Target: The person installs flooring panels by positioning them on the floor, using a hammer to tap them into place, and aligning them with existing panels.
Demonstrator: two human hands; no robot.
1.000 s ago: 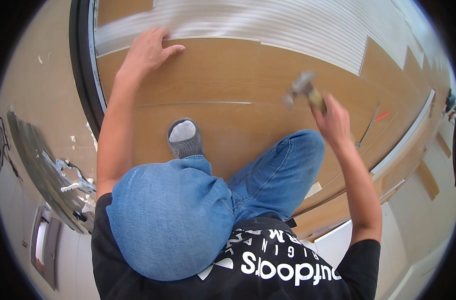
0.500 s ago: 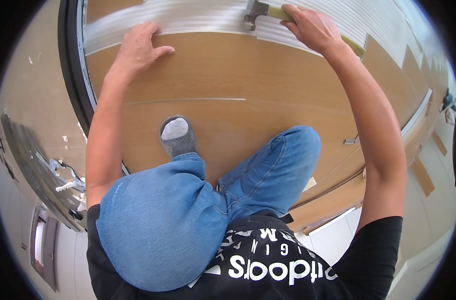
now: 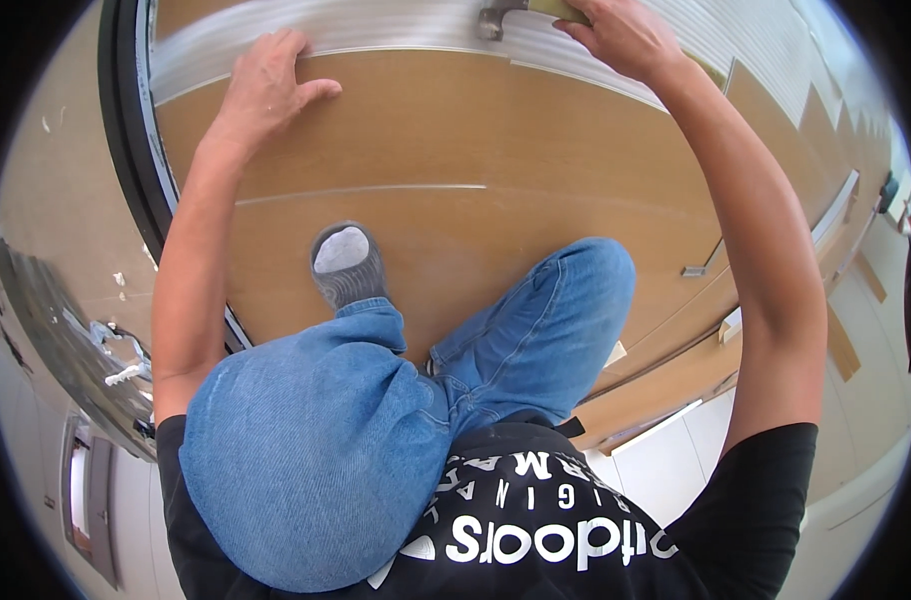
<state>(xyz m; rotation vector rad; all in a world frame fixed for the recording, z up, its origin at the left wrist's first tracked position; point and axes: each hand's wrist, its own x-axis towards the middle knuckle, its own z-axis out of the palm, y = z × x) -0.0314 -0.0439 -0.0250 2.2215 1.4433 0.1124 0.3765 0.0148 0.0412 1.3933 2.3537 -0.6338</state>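
My right hand [image 3: 628,38] is wrapped round the yellowish handle of a hammer [image 3: 491,22], partly cut off by the top edge of the head view. The metal hammer head hangs over the ribbed white foam sheet, just beyond the far edge of a wood-look floor plank [image 3: 416,110]. On the left, my left hand [image 3: 266,88] lies on that plank near its far edge, fingers forward and thumb spread to the side, holding nothing. Its fingertips reach the edge where the foam underlay [image 3: 386,25] begins.
A dark frame [image 3: 126,120] borders the planks on the left, with a dusty floor and scraps beyond. My shod foot [image 3: 348,262] and bent knees rest on the laid planks. At right lie a small metal piece [image 3: 696,271], a long light strip [image 3: 834,215] and stepped plank ends.
The whole view has shifted slightly, so the planks sit higher and further left. The hammer and my right hand have moved a little farther away. My left hand stays on the plank.
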